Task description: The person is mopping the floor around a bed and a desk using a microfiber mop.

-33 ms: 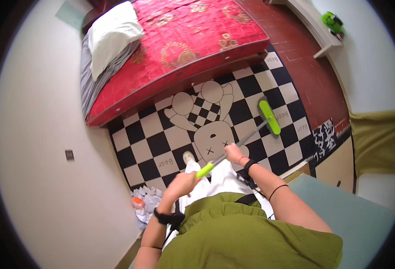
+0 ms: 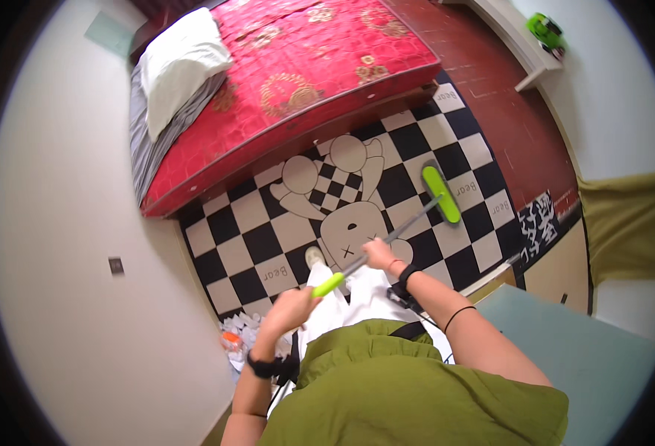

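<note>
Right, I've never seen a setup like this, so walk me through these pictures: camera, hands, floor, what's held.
There's no machine here, just a person working with two bare hands. The view comes from a wide fisheye camera worn on the head, looking down, which is why straight edges bend. Both hands hold one long-handled floor mop: the left hand grips the green end of the handle, the right hand the grey pole further down. The mop's green head is on a black-and-white checkered mat with a cartoon figure. Beyond it stands a bed with a red patterned mattress and a white pillow.
</note>
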### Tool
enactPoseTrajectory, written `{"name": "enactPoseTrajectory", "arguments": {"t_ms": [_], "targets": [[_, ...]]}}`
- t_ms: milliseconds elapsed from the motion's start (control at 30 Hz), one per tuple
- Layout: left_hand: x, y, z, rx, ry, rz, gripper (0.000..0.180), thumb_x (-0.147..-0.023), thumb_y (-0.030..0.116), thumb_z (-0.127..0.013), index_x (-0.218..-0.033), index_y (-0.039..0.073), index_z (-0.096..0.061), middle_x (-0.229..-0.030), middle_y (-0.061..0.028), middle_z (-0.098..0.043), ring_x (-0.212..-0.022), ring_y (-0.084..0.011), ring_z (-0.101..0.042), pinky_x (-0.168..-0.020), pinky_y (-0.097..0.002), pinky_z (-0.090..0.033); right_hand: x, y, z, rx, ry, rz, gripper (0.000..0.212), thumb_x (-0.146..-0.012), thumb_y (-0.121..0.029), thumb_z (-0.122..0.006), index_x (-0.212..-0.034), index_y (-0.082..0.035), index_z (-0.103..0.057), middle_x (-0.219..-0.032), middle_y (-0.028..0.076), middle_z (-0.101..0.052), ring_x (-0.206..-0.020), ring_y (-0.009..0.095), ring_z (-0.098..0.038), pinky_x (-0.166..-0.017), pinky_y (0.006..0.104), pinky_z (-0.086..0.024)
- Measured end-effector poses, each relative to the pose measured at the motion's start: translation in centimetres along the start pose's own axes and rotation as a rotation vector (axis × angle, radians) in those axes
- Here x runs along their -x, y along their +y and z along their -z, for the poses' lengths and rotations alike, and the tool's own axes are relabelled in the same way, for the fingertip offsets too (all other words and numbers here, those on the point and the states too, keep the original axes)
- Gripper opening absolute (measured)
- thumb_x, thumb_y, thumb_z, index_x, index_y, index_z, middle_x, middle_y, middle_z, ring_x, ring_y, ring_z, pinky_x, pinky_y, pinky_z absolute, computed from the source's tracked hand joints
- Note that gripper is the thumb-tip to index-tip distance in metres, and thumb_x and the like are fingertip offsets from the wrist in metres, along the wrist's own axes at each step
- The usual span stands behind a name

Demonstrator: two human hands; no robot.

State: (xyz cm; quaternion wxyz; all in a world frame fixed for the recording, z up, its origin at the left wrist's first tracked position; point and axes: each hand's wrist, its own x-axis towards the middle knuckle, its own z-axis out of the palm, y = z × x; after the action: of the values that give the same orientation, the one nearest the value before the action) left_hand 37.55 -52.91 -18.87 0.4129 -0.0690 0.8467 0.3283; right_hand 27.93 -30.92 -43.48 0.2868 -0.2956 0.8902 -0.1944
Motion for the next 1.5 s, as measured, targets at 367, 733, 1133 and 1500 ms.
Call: {"name": "enactPoseTrajectory", "arguments": {"t_ms": [367, 733, 1133, 1500], "targets": [[9.0, -4.3, 17.2, -0.373, 0.316, 0.296, 0.029, -0.07, 0.026, -0.074, -0.08, 0.001, -0.061, -0.052, -0.0118, -0.058, -0.042, -0.0208, -0.059, -0.044, -0.0314, -0.047, -11.1, -21.3, 4.8, -0.398, -0.156, 0.232, 0.03, -0.062, -0.033, -0.073, -0.073, -0.006, -0.066, -0.072, 0.016, -0.064, -0.074, 0.034, -0.063, -0.065, 0.0422, -0.051], [-2.3, -7.9, 26.3, -0.401, 0.12, 0.107, 0.025, -0.063, 0.016, -0.076, -0.074, -0.001, -0.061, -0.055, -0.0117, -0.06, -0.044, -0.02, -0.062, -0.045, -0.0288, -0.048, -17.9, -19.8, 7.1, -0.382, -0.035, -0.203, 0.016, -0.069, -0.012, -0.062, -0.082, -0.006, -0.068, -0.087, 0.015, -0.066, -0.087, 0.031, -0.064, -0.07, 0.0415, -0.052], [-15.8, -4.0, 15.5, -0.178, -0.091, -0.054, 0.035, -0.072, 0.025, -0.072, -0.077, -0.005, -0.055, -0.056, -0.0103, -0.057, -0.045, -0.0157, -0.059, -0.041, -0.0287, -0.047, -12.2, -3.2, 3.5, -0.179, 0.218, -0.488, 0.012, -0.072, -0.014, -0.057, -0.077, -0.013, -0.068, -0.086, 0.006, -0.062, -0.096, 0.026, -0.054, -0.072, 0.045, -0.048], [-26.3, 14.6, 5.7, 0.133, -0.346, 0.101, 0.032, -0.082, 0.027, -0.065, -0.086, 0.001, -0.047, -0.062, 0.0001, -0.044, -0.045, -0.0071, -0.042, -0.039, -0.0218, -0.037, -4.1, 16.5, 8.7, -0.115, 0.638, -0.742, 0.014, -0.076, -0.012, -0.054, -0.071, -0.008, -0.066, -0.093, 0.008, -0.052, -0.099, 0.025, -0.048, -0.071, 0.0371, -0.046]]}}
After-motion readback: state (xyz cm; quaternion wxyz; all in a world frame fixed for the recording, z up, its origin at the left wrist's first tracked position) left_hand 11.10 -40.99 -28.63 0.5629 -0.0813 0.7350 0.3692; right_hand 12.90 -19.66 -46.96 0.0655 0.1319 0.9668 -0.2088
